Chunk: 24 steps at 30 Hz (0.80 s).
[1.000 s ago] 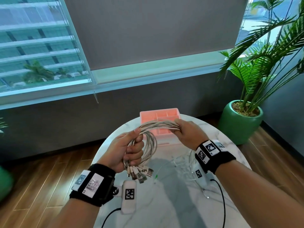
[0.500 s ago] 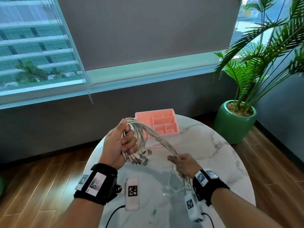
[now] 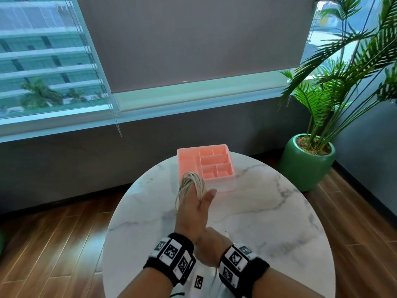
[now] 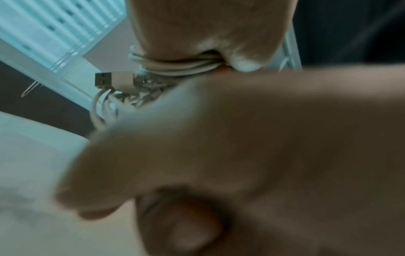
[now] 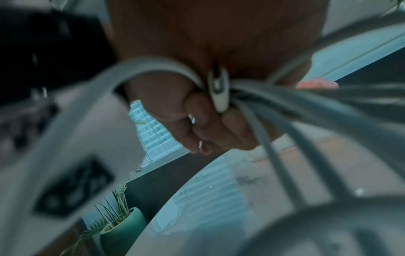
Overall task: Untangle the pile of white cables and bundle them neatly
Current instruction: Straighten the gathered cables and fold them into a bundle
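Note:
The bundle of white cables [image 3: 192, 180] loops over the fingers of my left hand [image 3: 194, 209], which reaches forward over the marble table [image 3: 268, 211] with its thumb out. In the left wrist view the fingers pinch the cable strands [image 4: 175, 66], and a USB plug [image 4: 109, 81] sticks out beside them. My right hand [image 3: 211, 246] sits just below the left wrist, close to my body. In the right wrist view its curled fingers [image 5: 197, 121] grip several strands [image 5: 274, 97] and a white connector [image 5: 219, 91]. How the strands run between the hands is hidden.
A pink compartment tray [image 3: 187, 164] stands at the table's far edge, just beyond the cable loop. A green pot with a palm [image 3: 305, 166] is on the floor at the right. A white tagged device [image 3: 198, 281] hangs below my wrists. A window wall lies behind the table.
My left hand has turned and stretched forward, carrying the loop toward the pink tray. My right hand has pulled back under the left wrist with its strands.

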Each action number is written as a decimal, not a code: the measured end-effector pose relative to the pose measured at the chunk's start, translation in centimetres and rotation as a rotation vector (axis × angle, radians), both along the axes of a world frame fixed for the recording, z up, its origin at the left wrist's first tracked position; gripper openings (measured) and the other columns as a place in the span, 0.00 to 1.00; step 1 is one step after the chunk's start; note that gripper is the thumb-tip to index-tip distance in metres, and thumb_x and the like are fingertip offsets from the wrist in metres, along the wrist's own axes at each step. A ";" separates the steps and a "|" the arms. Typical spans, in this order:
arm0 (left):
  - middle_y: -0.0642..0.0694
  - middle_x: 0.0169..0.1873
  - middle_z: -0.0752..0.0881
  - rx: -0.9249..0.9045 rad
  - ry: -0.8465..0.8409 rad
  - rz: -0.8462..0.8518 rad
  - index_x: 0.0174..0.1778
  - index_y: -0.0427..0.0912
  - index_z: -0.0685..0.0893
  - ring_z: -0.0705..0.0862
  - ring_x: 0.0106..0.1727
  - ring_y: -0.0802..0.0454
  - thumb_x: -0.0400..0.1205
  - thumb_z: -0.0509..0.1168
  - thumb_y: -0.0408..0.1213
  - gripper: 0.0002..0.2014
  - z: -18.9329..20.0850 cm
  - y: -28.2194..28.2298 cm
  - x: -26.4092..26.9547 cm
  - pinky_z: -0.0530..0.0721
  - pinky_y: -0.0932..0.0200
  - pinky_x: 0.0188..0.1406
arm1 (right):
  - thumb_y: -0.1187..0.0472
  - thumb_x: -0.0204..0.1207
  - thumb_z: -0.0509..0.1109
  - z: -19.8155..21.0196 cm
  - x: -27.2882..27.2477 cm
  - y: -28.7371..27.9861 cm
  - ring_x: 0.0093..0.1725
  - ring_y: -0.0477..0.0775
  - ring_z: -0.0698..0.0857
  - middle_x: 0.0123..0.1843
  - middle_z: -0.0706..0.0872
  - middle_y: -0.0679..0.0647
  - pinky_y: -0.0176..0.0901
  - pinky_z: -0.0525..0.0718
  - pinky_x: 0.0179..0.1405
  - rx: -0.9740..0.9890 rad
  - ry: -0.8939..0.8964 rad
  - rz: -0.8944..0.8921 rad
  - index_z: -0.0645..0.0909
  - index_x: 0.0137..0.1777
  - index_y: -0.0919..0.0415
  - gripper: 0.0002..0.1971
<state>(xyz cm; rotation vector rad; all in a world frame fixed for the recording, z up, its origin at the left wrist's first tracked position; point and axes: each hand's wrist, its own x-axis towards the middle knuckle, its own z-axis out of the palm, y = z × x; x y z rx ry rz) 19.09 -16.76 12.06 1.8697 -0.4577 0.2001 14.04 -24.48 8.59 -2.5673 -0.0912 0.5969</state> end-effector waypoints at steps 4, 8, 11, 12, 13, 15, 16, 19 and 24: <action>0.48 0.38 0.78 0.249 -0.103 -0.068 0.45 0.43 0.74 0.79 0.42 0.48 0.84 0.58 0.70 0.29 -1.5 1.3 0.1 0.82 0.43 0.44 | 0.58 0.79 0.59 1.5 -0.8 -1.5 0.57 0.66 0.86 0.62 0.86 0.64 0.50 0.83 0.55 0.038 -0.027 0.103 0.77 0.66 0.62 0.18; 0.47 0.42 0.80 0.205 -0.106 -0.032 0.49 0.42 0.76 0.80 0.45 0.47 0.82 0.57 0.72 0.31 -1.7 1.9 0.4 0.83 0.44 0.47 | 0.65 0.79 0.59 2.9 -1.1 -2.8 0.42 0.61 0.79 0.45 0.81 0.62 0.46 0.73 0.39 0.116 -0.080 0.152 0.71 0.48 0.61 0.01; 0.48 0.46 0.82 0.174 -0.107 0.023 0.53 0.42 0.77 0.81 0.49 0.48 0.83 0.58 0.70 0.30 -2.0 2.1 0.8 0.85 0.46 0.51 | 0.67 0.77 0.60 3.2 -1.1 -2.7 0.39 0.61 0.79 0.41 0.79 0.59 0.51 0.76 0.38 0.081 -0.074 0.190 0.72 0.47 0.62 0.02; 0.48 0.43 0.81 0.201 -0.123 0.019 0.50 0.42 0.76 0.80 0.45 0.48 0.83 0.58 0.70 0.30 -1.9 2.1 0.7 0.85 0.46 0.47 | 0.69 0.76 0.61 3.3 -1.2 -2.6 0.40 0.61 0.80 0.42 0.80 0.60 0.52 0.79 0.39 0.042 -0.083 0.215 0.73 0.46 0.63 0.02; 0.48 0.39 0.78 0.243 -0.150 0.013 0.46 0.43 0.73 0.79 0.41 0.47 0.83 0.58 0.71 0.29 -1.9 2.1 0.6 0.83 0.46 0.42 | 0.70 0.75 0.62 3.6 -1.2 -2.5 0.42 0.61 0.81 0.45 0.82 0.61 0.53 0.82 0.40 -0.006 -0.103 0.242 0.75 0.47 0.64 0.03; 0.50 0.33 0.74 0.301 -0.166 -0.012 0.42 0.45 0.69 0.76 0.35 0.48 0.83 0.57 0.72 0.29 -2.1 2.1 0.5 0.80 0.47 0.36 | 0.72 0.74 0.64 4.3 -1.2 -2.6 0.47 0.63 0.83 0.51 0.83 0.63 0.55 0.86 0.45 -0.074 -0.126 0.287 0.79 0.49 0.68 0.06; 0.50 0.33 0.73 0.297 -0.155 -0.026 0.42 0.46 0.68 0.76 0.35 0.48 0.83 0.57 0.72 0.29 -2.1 2.2 0.6 0.79 0.47 0.35 | 0.72 0.73 0.64 4.5 -1.2 -2.8 0.49 0.63 0.84 0.53 0.84 0.63 0.56 0.86 0.49 -0.083 -0.131 0.297 0.80 0.51 0.68 0.09; 0.51 0.35 0.74 0.338 -0.146 -0.079 0.44 0.46 0.69 0.76 0.37 0.49 0.85 0.53 0.71 0.28 -2.4 2.7 1.3 0.79 0.49 0.39 | 0.72 0.72 0.63 5.5 -1.1 -3.5 0.51 0.62 0.84 0.53 0.85 0.60 0.58 0.87 0.52 -0.071 -0.168 0.348 0.80 0.55 0.64 0.13; 0.50 0.36 0.77 0.096 0.283 -0.319 0.47 0.47 0.76 0.75 0.34 0.55 0.87 0.58 0.59 0.17 -2.0 3.3 1.6 0.76 0.57 0.35 | 0.69 0.76 0.64 8.1 -0.6 -4.2 0.36 0.59 0.82 0.42 0.87 0.57 0.54 0.83 0.37 -0.128 -0.424 0.474 0.79 0.49 0.57 0.08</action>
